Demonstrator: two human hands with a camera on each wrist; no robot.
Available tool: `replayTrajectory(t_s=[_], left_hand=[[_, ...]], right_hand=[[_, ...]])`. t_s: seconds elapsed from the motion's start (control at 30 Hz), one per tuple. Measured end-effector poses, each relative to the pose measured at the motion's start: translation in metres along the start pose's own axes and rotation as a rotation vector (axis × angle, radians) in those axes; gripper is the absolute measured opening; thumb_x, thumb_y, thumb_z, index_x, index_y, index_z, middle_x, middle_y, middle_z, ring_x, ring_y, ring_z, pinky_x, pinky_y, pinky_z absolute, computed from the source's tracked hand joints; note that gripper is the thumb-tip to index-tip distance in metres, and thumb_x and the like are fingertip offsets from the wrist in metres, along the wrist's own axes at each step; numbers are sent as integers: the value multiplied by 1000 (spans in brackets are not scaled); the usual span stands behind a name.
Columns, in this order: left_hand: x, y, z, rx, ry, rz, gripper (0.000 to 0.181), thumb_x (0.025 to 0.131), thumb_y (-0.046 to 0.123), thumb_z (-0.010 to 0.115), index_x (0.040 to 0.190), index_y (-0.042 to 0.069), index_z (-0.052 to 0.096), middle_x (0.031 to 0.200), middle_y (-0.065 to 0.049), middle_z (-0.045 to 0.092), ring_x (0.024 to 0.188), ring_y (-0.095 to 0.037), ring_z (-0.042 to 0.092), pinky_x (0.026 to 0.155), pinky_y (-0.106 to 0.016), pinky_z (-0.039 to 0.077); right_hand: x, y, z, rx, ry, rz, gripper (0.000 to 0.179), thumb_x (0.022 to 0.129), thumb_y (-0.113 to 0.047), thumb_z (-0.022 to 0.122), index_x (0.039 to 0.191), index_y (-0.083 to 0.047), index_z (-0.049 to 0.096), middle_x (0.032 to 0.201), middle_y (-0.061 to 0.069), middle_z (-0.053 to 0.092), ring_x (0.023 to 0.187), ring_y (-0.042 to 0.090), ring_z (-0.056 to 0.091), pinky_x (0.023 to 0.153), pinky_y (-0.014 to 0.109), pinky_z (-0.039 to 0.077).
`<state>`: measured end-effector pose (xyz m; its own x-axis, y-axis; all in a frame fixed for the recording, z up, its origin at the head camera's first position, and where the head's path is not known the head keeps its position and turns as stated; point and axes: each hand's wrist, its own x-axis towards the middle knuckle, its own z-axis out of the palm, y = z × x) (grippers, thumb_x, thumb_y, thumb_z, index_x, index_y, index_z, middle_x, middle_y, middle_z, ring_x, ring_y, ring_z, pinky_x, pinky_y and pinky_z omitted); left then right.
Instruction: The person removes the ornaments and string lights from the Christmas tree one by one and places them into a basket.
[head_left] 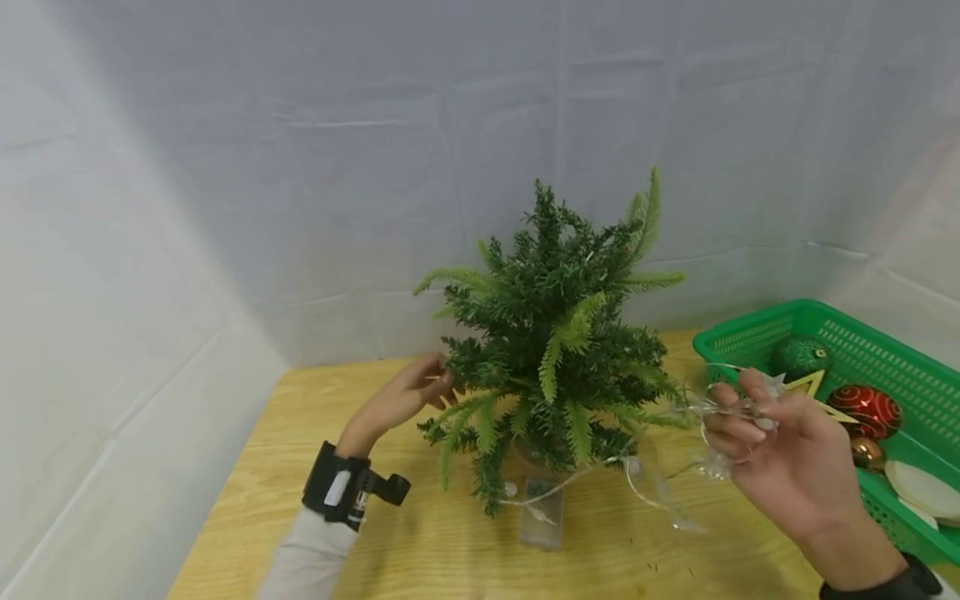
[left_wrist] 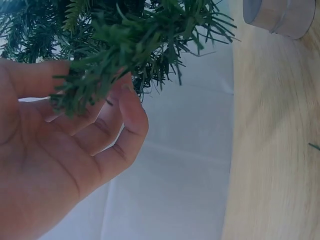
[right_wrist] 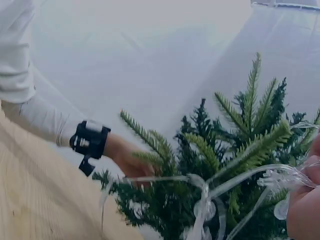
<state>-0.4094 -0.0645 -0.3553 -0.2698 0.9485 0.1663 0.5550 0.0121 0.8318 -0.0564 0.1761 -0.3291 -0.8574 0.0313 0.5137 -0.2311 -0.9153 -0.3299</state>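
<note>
A small artificial Christmas tree [head_left: 555, 333] stands on the wooden table. At its left side my left hand [head_left: 408, 396] reaches in among the branches, fingers loosely bent; in the left wrist view a green branch tip [left_wrist: 95, 75] lies across the fingers and hides some fingertips. To the right of the tree, my right hand [head_left: 787, 454] pinches a bunch of clear string lights [head_left: 712, 408] between thumb and fingers. From there the wire [right_wrist: 250, 180] runs across the front of the tree, down to a clear battery box [head_left: 542, 521] on the table by the base.
A green plastic basket [head_left: 900, 346] stands at the right, behind my right hand. In it lie a green ball [head_left: 798, 357], a red ball [head_left: 866, 410], a copper ball [head_left: 867, 453], a gold star [head_left: 810, 385] and pale flat pieces [head_left: 922, 490]. White sheeting [head_left: 337, 167] hangs behind the table.
</note>
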Motion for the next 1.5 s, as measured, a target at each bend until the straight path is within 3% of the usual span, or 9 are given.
replayTrajectory(t_s=[0.3,0.5,0.6,0.8,0.93,1.03,1.17,1.33,1.5], left_hand=[[-1,-5,3,-20,22,6,14,105,12,41,108,-1,46,107,-29,56,93,-28,61,81,-40,55],[-2,-7,4,-27,23,0,16,105,13,41,110,-2,47,108,-30,55,94,-27,61,81,-37,54],[-3,-7,5,-24,24,-5,16,105,13,40,109,-1,47,108,-29,56,94,-27,60,81,-37,54],[-4,-6,6,-11,27,-13,16,105,14,40,108,-1,47,108,-26,57,96,-28,60,82,-38,53],[-4,-7,7,1,25,-14,16,105,15,40,107,0,47,107,-21,59,97,-28,59,83,-39,53],[-3,-6,7,2,21,-14,16,105,15,40,107,0,47,107,-21,59,97,-28,59,83,-39,52],[-3,-4,7,8,29,-1,17,105,15,40,107,0,49,107,-18,59,98,-26,58,83,-38,51],[-4,-2,9,30,47,10,19,105,16,42,110,0,51,112,-17,56,106,-30,56,90,-43,50],[-9,0,11,51,54,-59,35,105,19,41,130,-6,46,121,-23,56,113,-37,55,96,-49,47]], right_hand=[[7,18,14,-87,-182,-31,37,97,3,21,128,-5,40,91,18,48,56,16,21,61,29,21],[0,23,7,-43,-193,20,40,107,-32,25,121,-1,48,77,6,26,67,19,22,75,37,19],[1,26,1,-266,-163,-5,48,108,-33,20,90,1,48,74,7,28,63,18,22,70,33,20],[3,36,2,-1038,4,-282,40,91,21,16,66,-7,29,78,7,57,70,18,52,58,32,32],[2,48,7,-1262,-22,-401,36,75,31,21,70,-4,28,94,12,67,90,22,63,67,30,45],[1,61,10,-1350,-115,-431,36,64,33,22,72,-2,27,80,10,61,92,22,65,66,28,46],[-6,77,6,-1406,-202,-336,40,55,32,27,79,1,38,72,10,58,78,18,65,53,19,45],[-11,88,-6,-1338,-321,-90,68,62,31,25,113,1,57,66,12,57,50,16,49,44,18,42],[-15,86,-9,-1321,-353,22,65,71,29,24,114,-2,62,53,6,42,40,9,31,38,14,35]])
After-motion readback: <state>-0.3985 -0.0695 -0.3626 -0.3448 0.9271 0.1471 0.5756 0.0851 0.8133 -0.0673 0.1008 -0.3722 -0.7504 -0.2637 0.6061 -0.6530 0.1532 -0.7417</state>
